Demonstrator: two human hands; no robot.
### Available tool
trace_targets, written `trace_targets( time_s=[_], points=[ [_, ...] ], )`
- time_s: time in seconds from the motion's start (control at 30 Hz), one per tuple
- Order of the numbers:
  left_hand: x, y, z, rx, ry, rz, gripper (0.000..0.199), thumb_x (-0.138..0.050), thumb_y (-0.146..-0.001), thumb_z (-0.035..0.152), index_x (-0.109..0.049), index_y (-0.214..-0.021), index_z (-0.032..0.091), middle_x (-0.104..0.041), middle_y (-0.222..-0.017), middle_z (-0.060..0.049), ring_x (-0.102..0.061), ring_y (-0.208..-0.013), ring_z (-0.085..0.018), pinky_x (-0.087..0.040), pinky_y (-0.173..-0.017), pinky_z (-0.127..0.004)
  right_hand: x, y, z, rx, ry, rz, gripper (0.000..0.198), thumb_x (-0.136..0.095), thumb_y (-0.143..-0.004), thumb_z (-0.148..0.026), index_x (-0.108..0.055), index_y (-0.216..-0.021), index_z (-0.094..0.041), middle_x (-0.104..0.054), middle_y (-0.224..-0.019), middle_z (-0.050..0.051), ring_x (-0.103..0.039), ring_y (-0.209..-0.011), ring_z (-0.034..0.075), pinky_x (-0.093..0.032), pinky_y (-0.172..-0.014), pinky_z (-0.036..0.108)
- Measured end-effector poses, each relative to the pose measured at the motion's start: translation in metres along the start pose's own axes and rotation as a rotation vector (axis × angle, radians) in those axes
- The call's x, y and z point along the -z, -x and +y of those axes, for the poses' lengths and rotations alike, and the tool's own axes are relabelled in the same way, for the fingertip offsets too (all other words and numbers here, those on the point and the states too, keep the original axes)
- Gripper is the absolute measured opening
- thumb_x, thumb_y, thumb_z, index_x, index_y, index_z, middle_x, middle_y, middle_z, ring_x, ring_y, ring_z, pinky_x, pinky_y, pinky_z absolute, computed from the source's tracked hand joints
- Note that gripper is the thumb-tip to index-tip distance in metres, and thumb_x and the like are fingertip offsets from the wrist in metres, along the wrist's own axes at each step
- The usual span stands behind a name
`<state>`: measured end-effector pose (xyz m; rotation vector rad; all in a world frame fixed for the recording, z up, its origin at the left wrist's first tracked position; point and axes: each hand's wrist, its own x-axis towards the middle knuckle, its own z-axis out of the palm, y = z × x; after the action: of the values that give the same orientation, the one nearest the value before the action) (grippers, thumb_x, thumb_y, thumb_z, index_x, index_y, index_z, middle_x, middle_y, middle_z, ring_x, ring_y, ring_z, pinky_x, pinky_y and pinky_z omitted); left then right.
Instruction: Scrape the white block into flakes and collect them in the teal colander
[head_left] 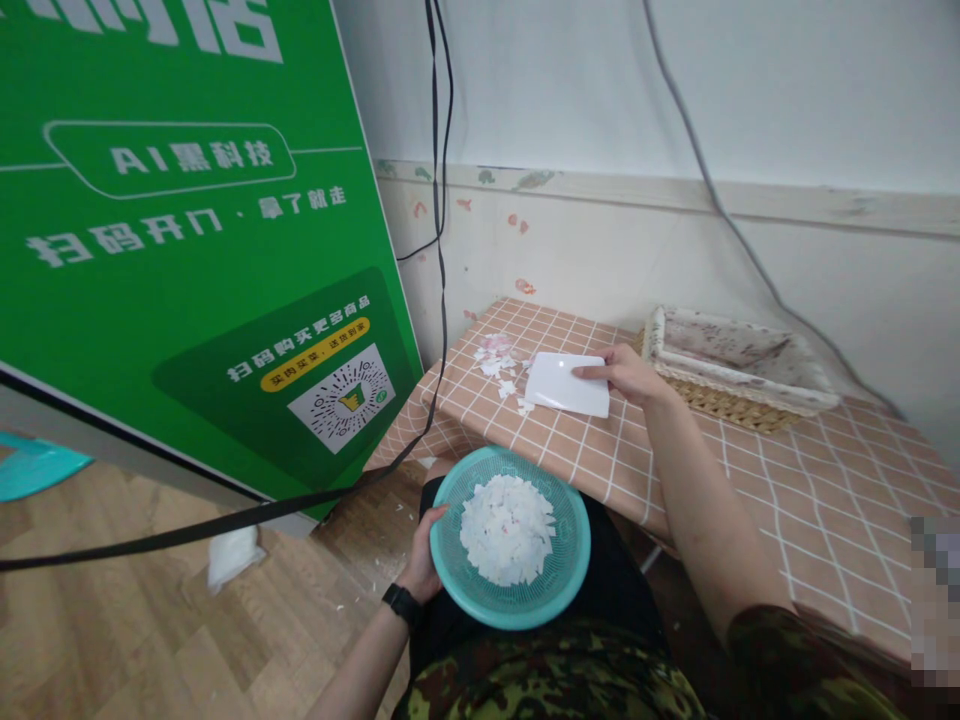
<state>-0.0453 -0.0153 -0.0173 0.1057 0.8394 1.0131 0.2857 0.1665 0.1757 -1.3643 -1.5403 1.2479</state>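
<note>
My left hand (427, 555) grips the left rim of a teal plastic colander (572, 560), which rests at my lap just below the table edge. A heap of white paper scraps (507, 530) lies inside the colander. Over the table, my right hand (626, 373) is closed on the right side of a white rectangular sheet or board (566, 385), thumb on top; its exact kind I cannot tell. Loose paper scraps (495, 355), white and some pinkish, are spread on the tablecloth just left of the board.
A cloth-lined wicker basket (727, 400) stands on the checked tablecloth (810, 520), right of my right hand. On the left is a large green cabinet (187, 330), with a black strap (300, 507) hanging across. A white plastic bag (234, 557) lies on the wooden floor.
</note>
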Motion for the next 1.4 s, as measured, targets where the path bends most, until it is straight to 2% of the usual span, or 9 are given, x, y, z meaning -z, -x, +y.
trace_targets(
  time_s=[0.13,0.3,0.47,0.63,0.8,0.97,1.13,1.33,1.4],
  points=[
    [-0.001,0.000,0.000,-0.002,0.008,0.010,0.031,-0.060,-0.075,0.036,-0.066,-0.092,0.010,-0.072,-0.079,-0.012,-0.067,-0.075,-0.027,-0.051,-0.076,-0.041,0.004,0.001,0.001,-0.019,0.029,-0.047,0.037,-0.077,-0.055,-0.034,-0.071,-0.083,-0.011,-0.070,-0.075,0.010,-0.060,-0.059,0.016,-0.047,-0.050,0.024],
    [-0.001,0.000,0.000,0.006,-0.002,0.024,0.032,-0.060,-0.075,0.036,-0.066,-0.092,0.010,-0.072,-0.079,-0.012,-0.068,-0.075,-0.027,-0.051,-0.077,-0.042,0.001,-0.001,0.002,0.011,0.038,0.019,0.037,-0.077,-0.055,-0.036,-0.070,-0.080,-0.010,-0.068,-0.069,0.009,-0.059,-0.056,0.015,-0.043,-0.045,0.023],
    [0.001,-0.001,0.000,0.013,0.003,0.007,0.032,-0.060,-0.075,0.036,-0.066,-0.092,0.010,-0.073,-0.081,-0.012,-0.067,-0.075,-0.027,-0.050,-0.079,-0.043,0.000,-0.001,0.001,0.023,0.052,-0.039,0.036,-0.077,-0.056,-0.036,-0.071,-0.081,-0.010,-0.069,-0.071,0.009,-0.058,-0.056,0.014,-0.043,-0.045,0.023],
    [0.000,-0.001,0.001,0.017,0.004,-0.004,0.032,-0.059,-0.075,0.036,-0.066,-0.092,0.010,-0.073,-0.083,-0.012,-0.067,-0.076,-0.026,-0.050,-0.079,-0.041,0.003,0.001,0.001,0.019,0.056,0.010,0.038,-0.077,-0.055,-0.037,-0.071,-0.080,-0.009,-0.067,-0.066,0.008,-0.057,-0.053,0.014,-0.041,-0.043,0.021],
    [-0.004,0.001,0.002,0.018,-0.014,0.017,0.029,-0.059,-0.075,0.036,-0.067,-0.086,0.010,-0.072,-0.078,-0.012,-0.067,-0.069,-0.025,-0.051,-0.074,-0.039,-0.007,0.000,0.001,0.048,0.091,-0.086,0.039,-0.076,-0.057,-0.038,-0.071,-0.084,-0.010,-0.069,-0.073,0.009,-0.058,-0.056,0.014,-0.042,-0.045,0.022],
    [-0.002,0.001,0.001,0.014,-0.005,0.021,0.027,-0.059,-0.075,0.036,-0.066,-0.085,0.011,-0.072,-0.078,-0.011,-0.067,-0.069,-0.025,-0.051,-0.075,-0.039,-0.009,0.001,0.001,0.028,0.013,-0.064,0.040,-0.078,-0.054,-0.036,-0.072,-0.084,-0.010,-0.070,-0.077,0.010,-0.061,-0.060,0.016,-0.046,-0.049,0.024],
    [-0.002,0.001,0.000,0.002,-0.009,0.000,0.029,-0.059,-0.076,0.037,-0.066,-0.087,0.011,-0.073,-0.081,-0.012,-0.067,-0.072,-0.025,-0.050,-0.077,-0.040,-0.012,0.003,-0.001,0.007,0.054,-0.172,0.040,-0.077,-0.056,-0.039,-0.072,-0.085,-0.011,-0.069,-0.070,0.007,-0.059,-0.055,0.013,-0.042,-0.044,0.020],
    [-0.005,0.004,0.003,-0.018,-0.005,0.016,0.025,-0.061,-0.075,0.034,-0.066,-0.086,0.011,-0.072,-0.079,-0.010,-0.067,-0.072,-0.025,-0.051,-0.077,-0.041,0.012,0.005,0.004,-0.013,-0.038,-0.034,0.038,-0.080,-0.051,-0.034,-0.072,-0.080,-0.011,-0.070,-0.072,0.008,-0.062,-0.060,0.016,-0.048,-0.051,0.025],
    [-0.008,0.007,0.007,-0.033,-0.016,0.027,0.023,-0.061,-0.075,0.031,-0.066,-0.085,0.011,-0.072,-0.076,-0.009,-0.067,-0.070,-0.024,-0.051,-0.075,-0.038,0.017,0.004,0.006,-0.035,-0.032,-0.025,0.039,-0.080,-0.051,-0.034,-0.072,-0.082,-0.012,-0.070,-0.073,0.009,-0.062,-0.061,0.017,-0.048,-0.052,0.026]
  ],
)
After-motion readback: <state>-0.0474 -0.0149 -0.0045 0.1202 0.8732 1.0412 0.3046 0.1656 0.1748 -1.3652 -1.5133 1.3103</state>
